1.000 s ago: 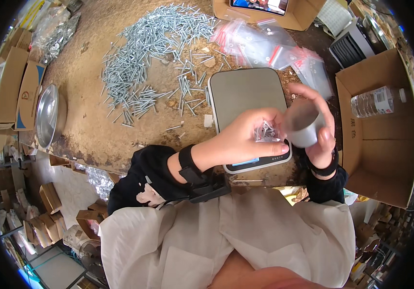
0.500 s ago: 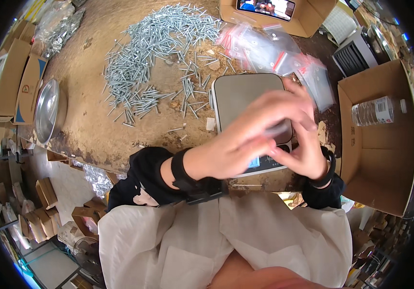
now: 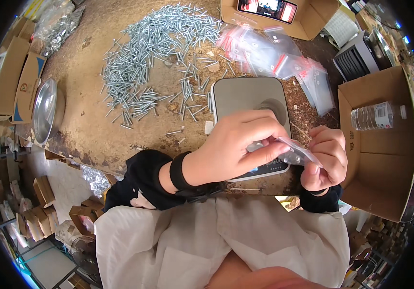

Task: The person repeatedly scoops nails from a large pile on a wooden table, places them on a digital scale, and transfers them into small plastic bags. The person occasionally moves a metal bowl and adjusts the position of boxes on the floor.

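Observation:
A small clear zip bag (image 3: 299,153) is stretched between my hands, above the front right of the scale. My left hand (image 3: 248,142) pinches one end between thumb and fingers. The other end is gripped by my right hand (image 3: 330,156), its fingers curled in. Whether anything is inside the bag, I cannot tell. Beneath is a digital scale (image 3: 238,96) with a grey top plate; my left hand covers part of its front panel. A big heap of silver screws or nails (image 3: 142,62) lies to the left, with several loose ones beside the scale.
Clear zip bags (image 3: 264,50) with red seals are piled behind the scale. To the right, an open cardboard box (image 3: 375,168) holds a plastic bottle (image 3: 373,117). A phone (image 3: 267,9) rests in another box at the back. A metal bowl (image 3: 47,111) stands at the left edge.
My hands have moved apart and slightly lower, the right one outward to the right. The bag is now visible between them, and more of the scale's plate shows.

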Action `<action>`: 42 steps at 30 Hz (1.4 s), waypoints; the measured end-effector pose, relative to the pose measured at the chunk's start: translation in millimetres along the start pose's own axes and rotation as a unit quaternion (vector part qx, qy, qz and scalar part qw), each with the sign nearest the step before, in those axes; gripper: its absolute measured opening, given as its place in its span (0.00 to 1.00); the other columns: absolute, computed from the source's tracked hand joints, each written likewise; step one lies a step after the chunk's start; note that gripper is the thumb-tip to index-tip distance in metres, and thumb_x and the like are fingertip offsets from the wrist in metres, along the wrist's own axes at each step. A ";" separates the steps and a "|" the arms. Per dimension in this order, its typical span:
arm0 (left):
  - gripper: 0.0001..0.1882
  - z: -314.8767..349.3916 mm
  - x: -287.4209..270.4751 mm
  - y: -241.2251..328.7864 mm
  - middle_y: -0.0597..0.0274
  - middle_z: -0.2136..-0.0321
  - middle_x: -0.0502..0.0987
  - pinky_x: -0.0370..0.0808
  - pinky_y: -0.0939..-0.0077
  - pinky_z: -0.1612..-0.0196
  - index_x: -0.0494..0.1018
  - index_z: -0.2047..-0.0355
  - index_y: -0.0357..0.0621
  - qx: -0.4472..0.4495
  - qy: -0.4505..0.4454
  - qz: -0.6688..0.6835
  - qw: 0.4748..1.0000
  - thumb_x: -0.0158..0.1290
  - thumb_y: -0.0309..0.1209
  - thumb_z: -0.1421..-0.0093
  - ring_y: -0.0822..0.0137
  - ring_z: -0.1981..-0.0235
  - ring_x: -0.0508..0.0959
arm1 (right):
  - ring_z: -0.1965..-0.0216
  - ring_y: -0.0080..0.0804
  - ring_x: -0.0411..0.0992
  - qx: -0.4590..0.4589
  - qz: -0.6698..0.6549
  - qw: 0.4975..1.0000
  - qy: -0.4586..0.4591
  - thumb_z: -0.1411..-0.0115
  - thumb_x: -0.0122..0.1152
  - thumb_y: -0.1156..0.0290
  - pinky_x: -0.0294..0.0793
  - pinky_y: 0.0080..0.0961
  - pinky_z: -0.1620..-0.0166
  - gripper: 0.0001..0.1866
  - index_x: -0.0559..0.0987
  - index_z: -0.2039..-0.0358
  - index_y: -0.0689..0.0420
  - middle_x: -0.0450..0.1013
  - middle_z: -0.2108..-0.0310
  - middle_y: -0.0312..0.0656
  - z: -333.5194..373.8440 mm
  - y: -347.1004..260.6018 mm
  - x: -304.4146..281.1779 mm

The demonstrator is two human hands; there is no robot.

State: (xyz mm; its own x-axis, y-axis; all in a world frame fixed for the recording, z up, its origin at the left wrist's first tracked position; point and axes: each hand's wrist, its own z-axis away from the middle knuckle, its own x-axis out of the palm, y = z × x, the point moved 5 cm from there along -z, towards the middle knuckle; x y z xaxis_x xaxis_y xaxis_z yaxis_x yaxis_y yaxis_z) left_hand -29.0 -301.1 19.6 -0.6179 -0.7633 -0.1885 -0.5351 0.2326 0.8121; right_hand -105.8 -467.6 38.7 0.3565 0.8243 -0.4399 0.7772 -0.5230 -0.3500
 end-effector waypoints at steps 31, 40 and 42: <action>0.06 10.9 18.7 9.8 0.65 0.80 0.69 0.64 0.69 0.79 0.69 0.78 0.45 0.140 -0.040 -0.095 0.985 0.57 0.24 0.52 0.61 0.83 0.71 | 0.77 0.41 0.73 0.107 -0.217 0.962 -0.125 0.51 0.64 0.77 0.79 0.38 0.64 0.05 0.77 0.73 0.58 0.73 0.77 0.40 1.1 5.3 31.6; 0.07 5.3 -8.9 17.6 0.62 0.83 0.70 0.64 0.68 0.81 0.69 0.80 0.40 0.104 -0.030 -0.058 0.992 0.53 0.24 0.47 0.62 0.85 0.69 | 0.79 0.37 0.72 0.118 -0.233 0.960 -0.104 0.53 0.65 0.77 0.79 0.40 0.62 0.05 0.76 0.74 0.58 0.72 0.79 0.39 -2.3 6.1 19.7; 0.09 4.0 -17.8 18.0 0.60 0.84 0.70 0.64 0.69 0.81 0.68 0.81 0.38 0.069 -0.026 -0.053 0.996 0.52 0.24 0.45 0.63 0.85 0.69 | 0.79 0.36 0.72 0.120 -0.225 0.962 -0.097 0.53 0.65 0.77 0.79 0.40 0.62 0.05 0.76 0.75 0.58 0.71 0.80 0.38 -3.5 5.9 17.7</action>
State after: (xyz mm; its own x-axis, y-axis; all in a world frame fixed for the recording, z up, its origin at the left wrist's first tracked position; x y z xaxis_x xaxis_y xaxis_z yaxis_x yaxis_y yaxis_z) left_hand -30.0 -280.9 35.3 -0.5809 -0.7569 -0.2994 -0.6708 0.2368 0.7028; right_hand -93.0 -455.3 31.7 -0.1096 0.9346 -0.3383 0.6799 -0.1777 -0.7115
